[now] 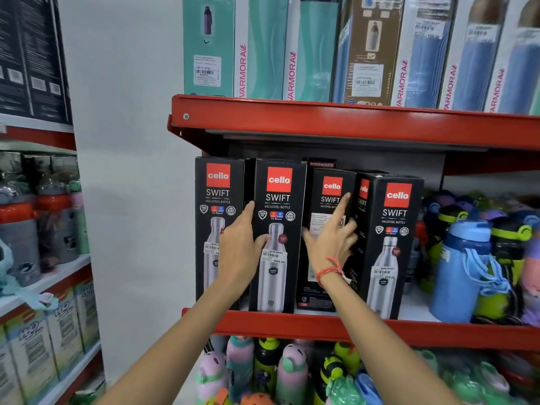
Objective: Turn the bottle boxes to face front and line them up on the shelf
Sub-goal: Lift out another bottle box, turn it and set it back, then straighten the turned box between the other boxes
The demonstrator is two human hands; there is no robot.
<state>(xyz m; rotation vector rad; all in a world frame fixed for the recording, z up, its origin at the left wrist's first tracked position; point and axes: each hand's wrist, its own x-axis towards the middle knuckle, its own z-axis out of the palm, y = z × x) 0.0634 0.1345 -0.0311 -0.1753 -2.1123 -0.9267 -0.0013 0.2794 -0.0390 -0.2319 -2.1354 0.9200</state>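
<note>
Several black Cello Swift bottle boxes stand on the red middle shelf (292,325). The leftmost box (217,200) and the second box (277,258) face front. My left hand (239,244) holds the second box's left edge, thumb on its front. The third box (328,194) sits further back and shows a text side instead of the bottle picture. My right hand (333,238), fingers spread, reaches onto it; I cannot tell whether it grips it. The rightmost box (391,247) faces front, slightly angled, with its left side showing.
Loose blue and green-black bottles (461,267) crowd the shelf right of the boxes. Tall Varmora boxes (263,48) fill the shelf above. Coloured kids' bottles (268,372) lie below. A second rack (43,229) with boxes and bottles stands at the left.
</note>
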